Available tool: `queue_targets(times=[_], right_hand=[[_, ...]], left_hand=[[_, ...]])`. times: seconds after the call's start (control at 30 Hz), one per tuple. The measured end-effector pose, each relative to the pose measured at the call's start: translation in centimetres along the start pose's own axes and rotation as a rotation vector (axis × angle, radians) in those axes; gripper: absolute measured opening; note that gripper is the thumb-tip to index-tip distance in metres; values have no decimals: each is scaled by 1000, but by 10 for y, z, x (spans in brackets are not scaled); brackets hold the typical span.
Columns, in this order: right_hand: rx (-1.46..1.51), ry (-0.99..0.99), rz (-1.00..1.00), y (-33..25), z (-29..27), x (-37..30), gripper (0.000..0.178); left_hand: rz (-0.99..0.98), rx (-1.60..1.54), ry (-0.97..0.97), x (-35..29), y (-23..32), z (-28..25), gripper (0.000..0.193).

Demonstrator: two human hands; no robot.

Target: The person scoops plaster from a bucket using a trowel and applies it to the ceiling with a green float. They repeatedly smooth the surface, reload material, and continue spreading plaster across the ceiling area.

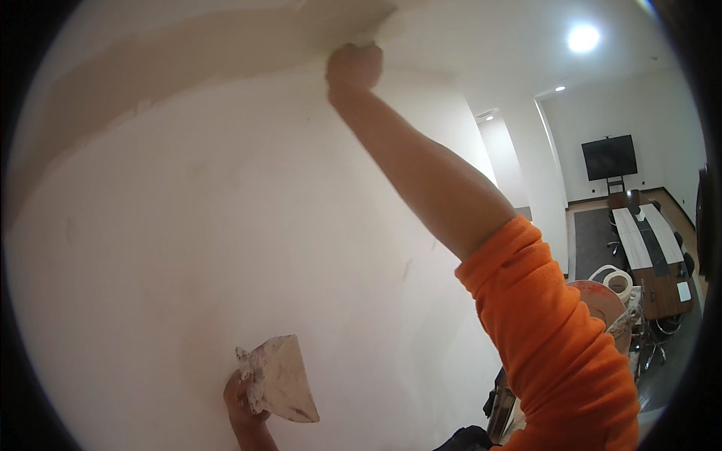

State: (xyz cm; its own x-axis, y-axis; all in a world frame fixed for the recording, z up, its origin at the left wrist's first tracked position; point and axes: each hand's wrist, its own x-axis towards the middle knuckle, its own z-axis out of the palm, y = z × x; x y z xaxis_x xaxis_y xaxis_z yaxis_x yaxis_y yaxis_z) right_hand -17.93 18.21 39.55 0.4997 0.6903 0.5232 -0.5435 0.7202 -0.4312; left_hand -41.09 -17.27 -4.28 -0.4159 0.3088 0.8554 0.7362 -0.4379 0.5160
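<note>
Low on the left, my left hand [242,398] is closed round the plaster-caked handle of a wide putty knife [284,378]. Its flared blade is smeared off-white and points to the right, in front of the white wall [248,248]. High up, my right arm stretches to the top of the wall, and my right hand [355,66] is a fist there. What looks like a second wide putty knife [350,22] is in that fist, blurred and partly hidden by the fingers. A darker beige band of damp-looking plaster [180,64] runs leftward from it.
Behind my orange sleeve stand a bucket [598,301] and a roll of tape [618,284]. Farther right is a room with a long table [662,282], chairs and a black screen [609,157] on a stand. A bright ceiling light [583,37] shines at the upper right.
</note>
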Motion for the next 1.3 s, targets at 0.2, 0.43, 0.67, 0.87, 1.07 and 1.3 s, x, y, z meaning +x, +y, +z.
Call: queue_targets(times=[0.2,0.43,0.67,0.87,1.07,1.3], right_hand=[[-25,-47,-263,-33,34,-123,40],[10,-239,-616,14,-51,-107,59],[-511,186,-1418,56,-90,23,69],[-741,108,-1711,70,-37,52,71],[-929,-85,-1920,126,-32,101,68],[-1047,-59,-1771,150,-83,114,62]], left_hand=[[429,132,-123,7,18,16,52],[-491,-546,123,10,76,37,54],[-506,-312,158,5,52,15,44],[-359,-222,285,-6,50,23,49],[-329,-62,212,-17,37,-1,51],[447,910,-78,-16,8,-22,45]])
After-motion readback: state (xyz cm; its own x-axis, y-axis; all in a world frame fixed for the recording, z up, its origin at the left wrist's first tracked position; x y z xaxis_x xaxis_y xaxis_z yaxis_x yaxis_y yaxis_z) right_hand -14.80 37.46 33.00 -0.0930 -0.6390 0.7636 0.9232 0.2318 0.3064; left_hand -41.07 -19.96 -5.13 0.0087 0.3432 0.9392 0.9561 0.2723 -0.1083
